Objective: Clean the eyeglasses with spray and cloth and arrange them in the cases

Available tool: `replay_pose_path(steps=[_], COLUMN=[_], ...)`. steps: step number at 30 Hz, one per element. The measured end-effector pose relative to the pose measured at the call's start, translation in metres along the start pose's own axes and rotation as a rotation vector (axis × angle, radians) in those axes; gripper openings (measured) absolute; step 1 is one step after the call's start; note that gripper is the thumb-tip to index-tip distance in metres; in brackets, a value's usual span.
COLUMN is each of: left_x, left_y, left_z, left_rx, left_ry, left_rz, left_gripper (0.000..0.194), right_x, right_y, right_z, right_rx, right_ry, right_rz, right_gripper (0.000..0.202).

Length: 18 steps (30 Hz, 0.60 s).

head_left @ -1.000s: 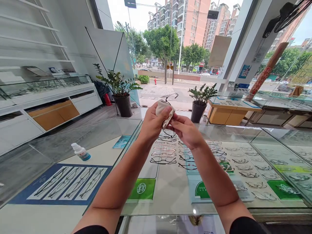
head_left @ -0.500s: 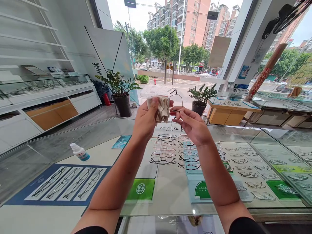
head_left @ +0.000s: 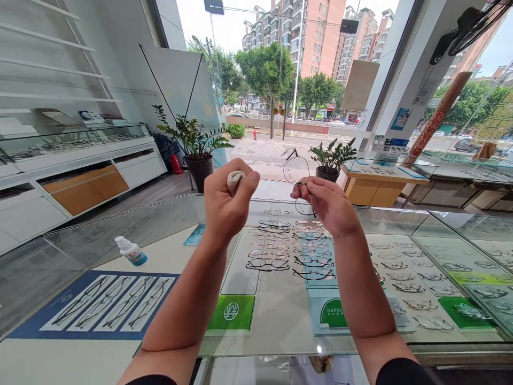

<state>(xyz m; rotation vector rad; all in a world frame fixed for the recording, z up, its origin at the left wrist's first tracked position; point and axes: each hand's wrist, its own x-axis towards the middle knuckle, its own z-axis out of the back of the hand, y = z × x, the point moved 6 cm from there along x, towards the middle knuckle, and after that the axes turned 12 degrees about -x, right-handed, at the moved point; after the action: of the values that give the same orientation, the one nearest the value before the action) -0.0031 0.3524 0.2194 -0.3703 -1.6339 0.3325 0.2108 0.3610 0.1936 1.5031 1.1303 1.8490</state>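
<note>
Over the glass counter, my left hand (head_left: pixel 227 200) is closed in a fist around a bunched beige cloth (head_left: pixel 235 183), of which only a rolled part shows between thumb and fingers. To its right, my right hand (head_left: pixel 328 203) pinches a pair of thin-rimmed round glasses (head_left: pixel 296 170) near the bridge. One lens stands above the fingers and the other hangs below them. The cloth and the glasses are apart. Below the hands, several eyeglasses (head_left: pixel 267 264) lie in two columns on the counter.
A white and blue spray bottle (head_left: pixel 131 251) stands on the glass counter (head_left: pixel 280 342) at left, behind a blue display mat (head_left: pixel 30 326) with several glasses. More frames lie at right. Potted plants (head_left: pixel 200 172) are beyond the counter.
My left hand has moved left, away from the glasses, and its fingers have closed round the cloth, which hung loose before. My right hand has shifted slightly right with the glasses.
</note>
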Motion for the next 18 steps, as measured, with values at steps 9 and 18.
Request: replay_pose_path(steps=[9,18], left_x=[-0.001,-0.004], left_y=[-0.020,-0.015], left_z=[-0.019,-0.023], left_rx=[0.378,0.423], left_ry=[0.296,0.376], left_rz=[-0.417,-0.454], left_gripper=[0.060,0.061], right_x=[-0.003,-0.006], right_y=[0.006,0.008], right_z=[0.003,0.006], right_rx=[-0.119,-0.229], right_ry=[0.148,0.195], right_rz=[0.009,0.021], right_gripper=[0.026,0.027])
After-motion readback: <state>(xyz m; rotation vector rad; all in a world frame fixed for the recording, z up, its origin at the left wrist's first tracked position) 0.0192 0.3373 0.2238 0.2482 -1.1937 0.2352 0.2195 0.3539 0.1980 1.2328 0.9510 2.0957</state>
